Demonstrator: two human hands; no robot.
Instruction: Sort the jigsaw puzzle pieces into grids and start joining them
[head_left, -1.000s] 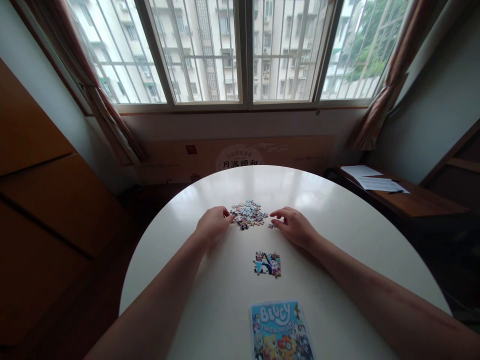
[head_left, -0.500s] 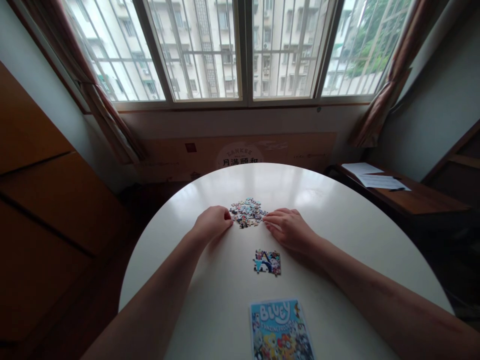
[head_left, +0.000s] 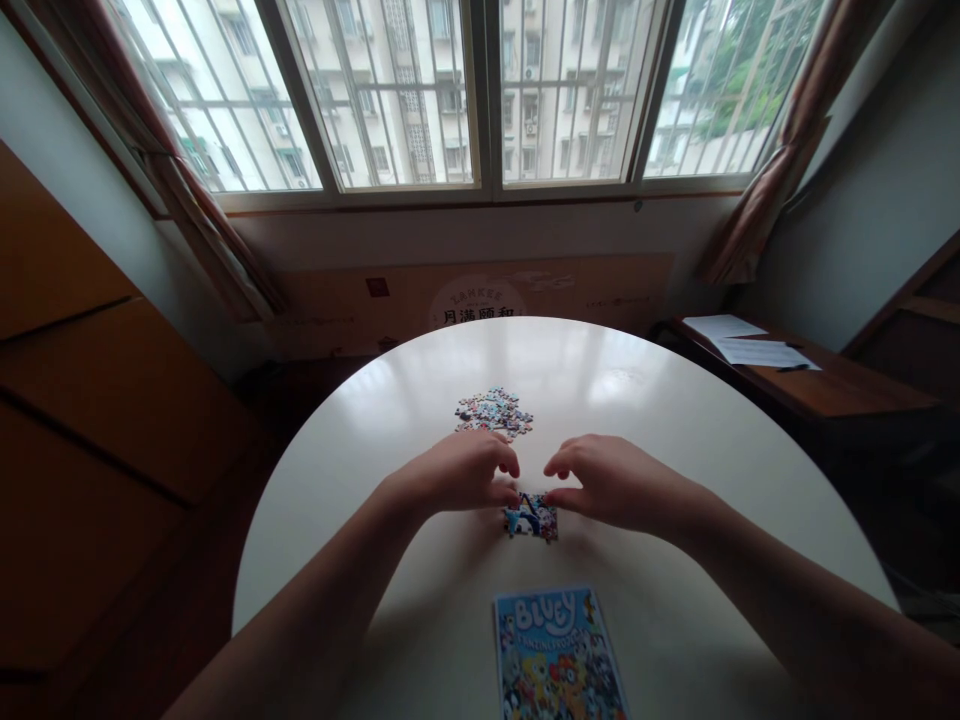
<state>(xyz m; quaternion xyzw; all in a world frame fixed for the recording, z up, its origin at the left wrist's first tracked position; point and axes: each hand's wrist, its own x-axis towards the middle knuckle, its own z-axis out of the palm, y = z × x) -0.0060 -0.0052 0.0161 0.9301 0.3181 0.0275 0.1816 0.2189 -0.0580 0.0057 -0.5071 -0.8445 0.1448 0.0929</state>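
A small joined section of jigsaw puzzle [head_left: 534, 518] lies on the round white table [head_left: 645, 390]. My left hand [head_left: 472, 470] is at its upper left edge, thumb and fingers apart, with nothing visible between them. On the other side my right hand [head_left: 600, 480] has its thumb by the upper right corner, fingers curved but apart and holding nothing. Whether the thumbs touch the section cannot be made out. A heap of loose puzzle pieces [head_left: 495, 410] lies just beyond my hands, its near left part hidden behind my left hand.
Nearest me on the table is a blue picture card [head_left: 559, 655] reading "Bluey". A brown side table [head_left: 855, 385] with papers [head_left: 765, 352] stands at the right. Beyond the table is a long printed box [head_left: 322, 300] under the window.
Both hands have come back from the loose heap toward me and now hover at the joined section. Their fingers have spread. The view has tilted slightly.
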